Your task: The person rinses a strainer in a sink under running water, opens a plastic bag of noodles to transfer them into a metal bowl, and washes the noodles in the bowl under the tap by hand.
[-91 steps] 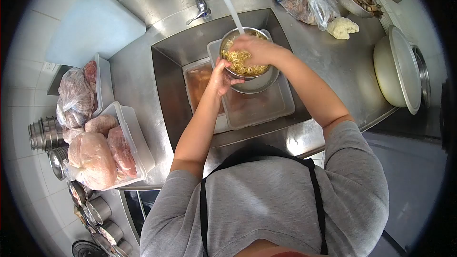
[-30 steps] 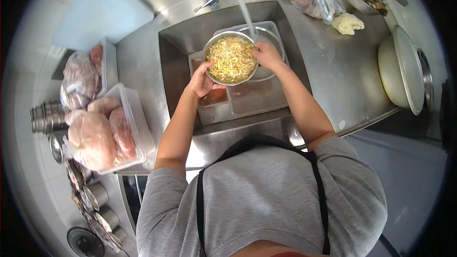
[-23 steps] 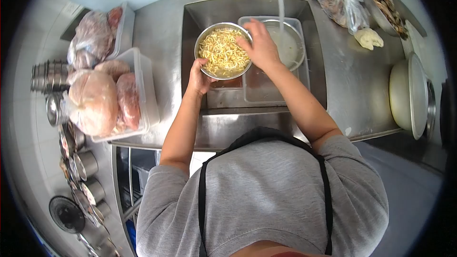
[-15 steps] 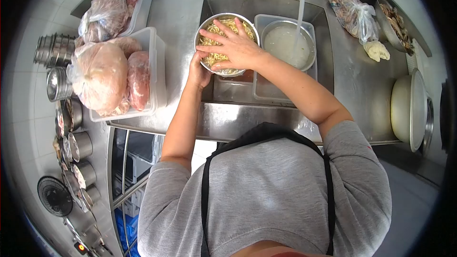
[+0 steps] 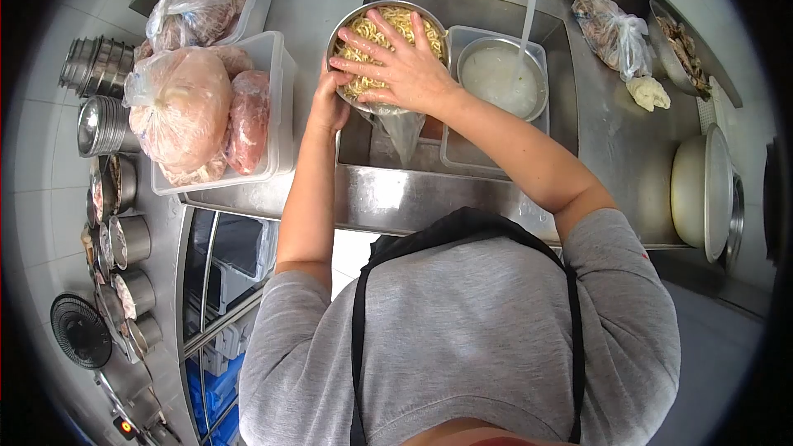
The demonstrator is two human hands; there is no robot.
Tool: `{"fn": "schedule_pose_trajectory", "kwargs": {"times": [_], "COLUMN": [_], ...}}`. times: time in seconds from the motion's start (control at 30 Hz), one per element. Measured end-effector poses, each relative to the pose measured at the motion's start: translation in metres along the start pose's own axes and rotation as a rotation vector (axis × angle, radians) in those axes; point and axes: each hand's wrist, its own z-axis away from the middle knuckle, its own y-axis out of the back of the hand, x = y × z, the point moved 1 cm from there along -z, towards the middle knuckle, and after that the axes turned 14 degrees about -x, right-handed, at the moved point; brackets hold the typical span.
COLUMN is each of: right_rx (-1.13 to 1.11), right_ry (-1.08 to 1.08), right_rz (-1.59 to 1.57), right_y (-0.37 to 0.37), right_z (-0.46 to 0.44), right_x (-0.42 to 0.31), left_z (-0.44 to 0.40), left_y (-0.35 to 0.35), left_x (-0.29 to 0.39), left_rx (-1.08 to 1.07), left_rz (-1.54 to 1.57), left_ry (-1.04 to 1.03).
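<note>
A round metal bowl [image 5: 446, 29] full of yellowish bean sprouts [image 5: 396, 21] is tilted over the left part of the sink, and water pours from its near rim. My left hand [image 5: 332, 99] grips the bowl's left side. Across the sprouts lies my right hand [image 5: 405, 70], palm down with its fingers spread. Right of it, a second metal bowl [image 5: 502, 78] of cloudy water stands on a clear plastic container [image 5: 471, 149] in the sink. A stream of tap water [image 5: 530, 16] runs into that second bowl.
On the left counter stand plastic tubs [image 5: 277, 116] with bagged meat [image 5: 182, 107]. Metal pots [image 5: 130, 241] line the far left. Right of the sink are a tied bag [image 5: 613, 33], a pale lump [image 5: 648, 93], a bowl of brown pieces [image 5: 667, 45] and a large basin [image 5: 690, 190].
The sprout bowl has moved left, away from the stream, and tilted so that water pours out. My right hand has left its rim and spread over the sprouts. The view has shifted.
</note>
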Motion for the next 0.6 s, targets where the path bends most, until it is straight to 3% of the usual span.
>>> {"fn": "schedule_pose_trajectory", "kwargs": {"times": [0.13, 0.6], "right_rx": [0.084, 0.272], "right_ry": [0.001, -0.013], "right_rz": [0.015, 0.068], "right_y": [0.009, 0.027], "right_z": [-0.003, -0.006], "right_x": [0.003, 0.014], "left_z": [-0.005, -0.022], "left_y": [-0.017, -0.057], "left_x": [0.023, 0.067], "left_rx": [-0.070, -0.221], "left_rz": [-0.131, -0.507], "left_ry": [0.021, -0.253]}}
